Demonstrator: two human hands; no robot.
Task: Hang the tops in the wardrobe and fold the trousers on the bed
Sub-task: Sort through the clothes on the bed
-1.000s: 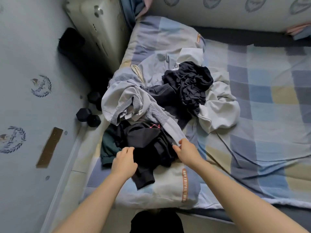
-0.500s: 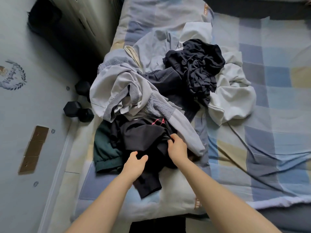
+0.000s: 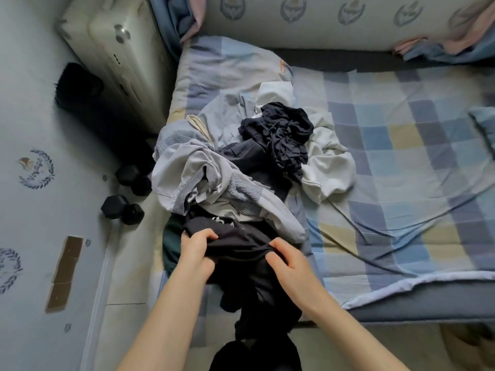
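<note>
A heap of clothes lies on the left part of the bed (image 3: 401, 183). A black garment (image 3: 241, 242) is at the heap's near end, stretched between both hands and trailing down over the bed's edge. My left hand (image 3: 197, 250) grips its left side and my right hand (image 3: 286, 259) pinches its right side. Behind it lie a pale grey jacket with ribbed trim (image 3: 198, 178), a crumpled dark navy garment (image 3: 281, 135), a white garment (image 3: 329, 164) and a dark green one (image 3: 170, 242) at the left edge, partly hidden.
Two black dumbbells (image 3: 122, 206) sit on the floor left of the bed. A white appliance (image 3: 120, 49) leans in the far left corner. A patterned wall runs along the left. Pink and blue bedding (image 3: 442, 46) is bunched at the far right.
Both hands have closed on the black garment and pulled it up and toward me, out of the heap. The view has tilted back up.
</note>
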